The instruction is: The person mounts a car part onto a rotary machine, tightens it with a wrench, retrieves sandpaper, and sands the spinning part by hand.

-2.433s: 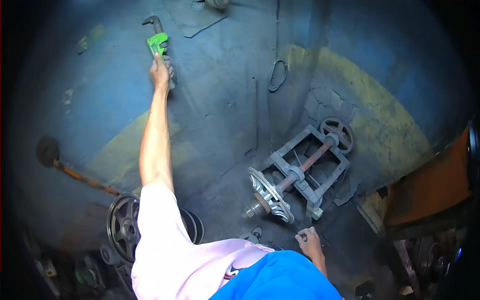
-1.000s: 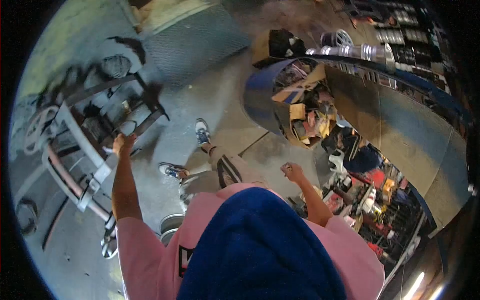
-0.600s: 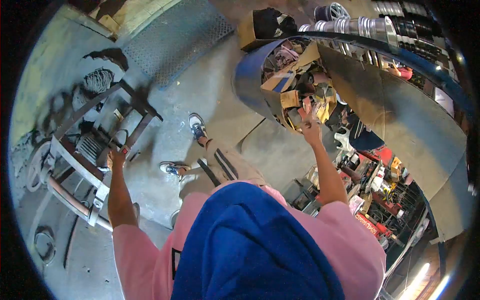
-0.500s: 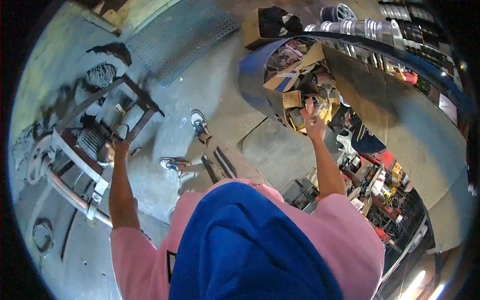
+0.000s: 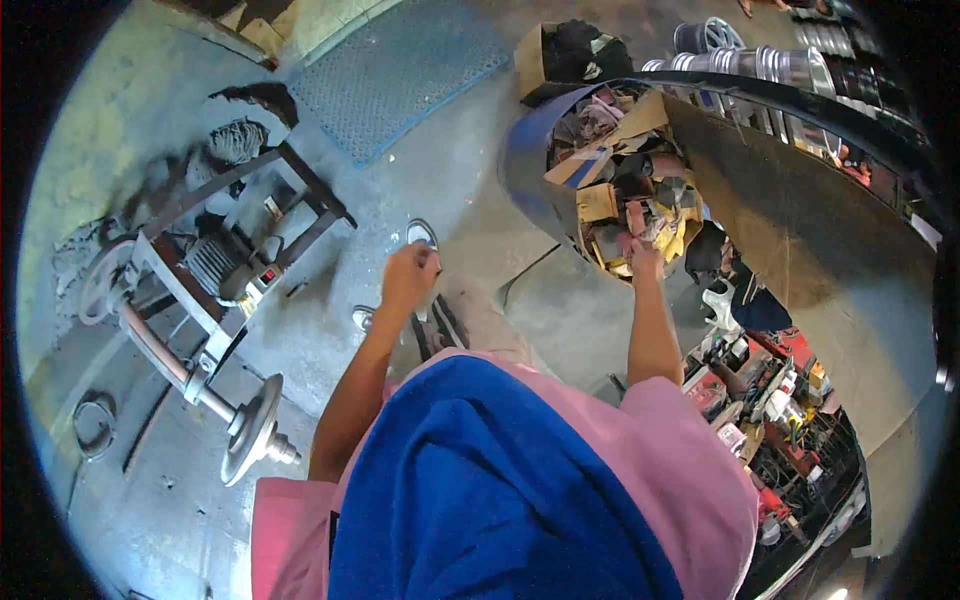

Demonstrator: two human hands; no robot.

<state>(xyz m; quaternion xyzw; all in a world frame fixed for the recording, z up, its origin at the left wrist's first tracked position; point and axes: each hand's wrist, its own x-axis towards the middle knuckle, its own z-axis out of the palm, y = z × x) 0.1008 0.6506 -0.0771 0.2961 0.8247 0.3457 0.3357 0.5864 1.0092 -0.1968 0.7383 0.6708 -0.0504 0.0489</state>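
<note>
My left hand [image 5: 411,277] is in front of my body, over the floor near my shoe [image 5: 422,234]. Its fingers are curled in, and whatever they may hold is hidden. My right hand [image 5: 646,262] reaches to the near edge of a blue drum [image 5: 535,150] full of scraps. Its fingers are closed at the lower end of a reddish-brown flat strip [image 5: 637,218], whose kind I cannot make out. Yellow and brown scraps lie around it. To the left stands a grinding machine with a metal frame [image 5: 180,290], a small switch box [image 5: 265,282] and a round wheel [image 5: 255,430].
A blue floor mat [image 5: 400,75] lies ahead. Behind the drum are a cardboard box [image 5: 530,65] and shiny wheel rims [image 5: 770,65]. A large brown panel [image 5: 800,210] curves along the right, beside a cluttered heap of tools and parts [image 5: 775,420].
My left hand has left the machine's switch area and moved right, in front of my body. My right hand stays at the drum. The view has shifted, and the wheel now shows.
</note>
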